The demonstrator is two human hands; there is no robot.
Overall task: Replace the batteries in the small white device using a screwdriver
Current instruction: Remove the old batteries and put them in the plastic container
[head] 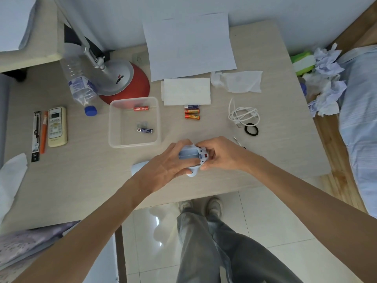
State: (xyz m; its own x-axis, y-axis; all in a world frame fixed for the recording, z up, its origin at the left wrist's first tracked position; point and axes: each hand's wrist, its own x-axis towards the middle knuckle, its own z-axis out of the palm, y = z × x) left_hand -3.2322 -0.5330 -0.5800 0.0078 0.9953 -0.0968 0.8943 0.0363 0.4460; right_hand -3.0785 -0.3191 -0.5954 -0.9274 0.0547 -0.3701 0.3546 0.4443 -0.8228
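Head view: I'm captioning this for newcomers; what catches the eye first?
The left hand and right hand hold the small white device, battery bay open, near the table edge. Beyond lie three batteries side by side; a clear tray to their left holds two more.

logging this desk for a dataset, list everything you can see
device: one, white, held in both hands, battery bay open
loose batteries: three, two orange and one blue-white, on the table beyond the hands
container: one, clear, left of those batteries
red battery: one, red, inside container, far side
blue battery: one, blue, inside container, middle
screwdriver: one, metal, partly hidden by right hand
cable: one, white, coiled, right of batteries
hair tie: one, black, beside cable
remote control: one, cream, left side
water bottle: one, clear, blue cap, lying by lamp
lamp: one, red and silver, far left
paper: count unclear, white, far edge
left hand: grips device
right hand: grips device
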